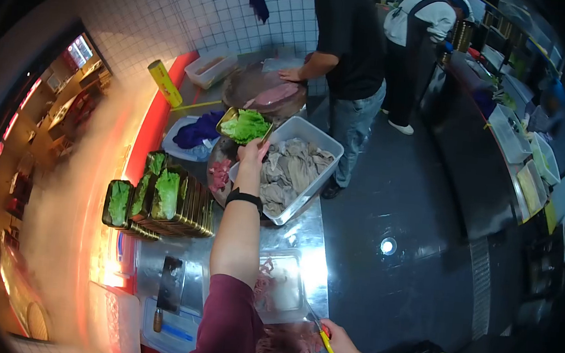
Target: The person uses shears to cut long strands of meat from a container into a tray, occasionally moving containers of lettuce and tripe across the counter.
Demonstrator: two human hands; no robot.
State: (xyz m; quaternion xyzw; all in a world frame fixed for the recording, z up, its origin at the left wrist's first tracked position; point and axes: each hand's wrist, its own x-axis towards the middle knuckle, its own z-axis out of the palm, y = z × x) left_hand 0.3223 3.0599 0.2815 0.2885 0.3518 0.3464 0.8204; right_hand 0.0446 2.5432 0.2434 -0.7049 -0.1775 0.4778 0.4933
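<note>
Left hand (252,152) gripping near edge of gold-edged rectangular tray (224,121) with green lettuce leaves (246,126), just left of translucent plastic tub (314,193); right hand (342,343), near right, curled around yellow-handled metal scissors (327,345).

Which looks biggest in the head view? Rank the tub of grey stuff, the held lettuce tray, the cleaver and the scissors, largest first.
1. Tub
2. Lettuce tray and cleaver: too alike to rank, one broader, one longer
3. Scissors, the least showing
</note>
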